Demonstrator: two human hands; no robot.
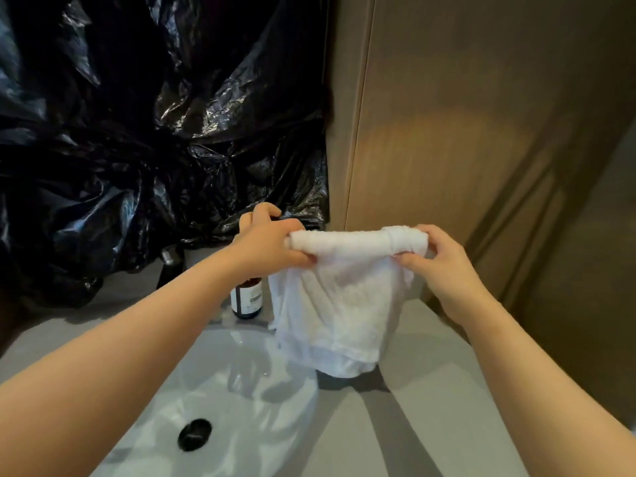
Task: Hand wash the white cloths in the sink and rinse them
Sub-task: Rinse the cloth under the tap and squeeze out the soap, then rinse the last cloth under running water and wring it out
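Both forearms extended forward and slightly upward over the basin, converging toward a white cloth [339, 297] held up between them. Left hand [272, 244] grips the left end of the cloth's rolled top edge, fingers curled over the top, thumb beneath. Right hand [437, 263] grips the right end of the same roll, fingertips pinching the fabric from below, knuckles toward the camera. The roll runs roughly level between the two hands; the remaining cloth hangs down in loose folds, its lower hem above the grey counter [430, 390] just right of the sink [220, 390] rim. Contact between hem and counter: cannot tell. Sink bowl white, dark round drain [194, 434] near its lower part. A brown bottle with pale label [247, 299] stands on the counter behind the bowl, partly covered by the left forearm. Crumpled black plastic sheet [137, 132] fills the upper left; brown wall panels [481, 132] to the right.
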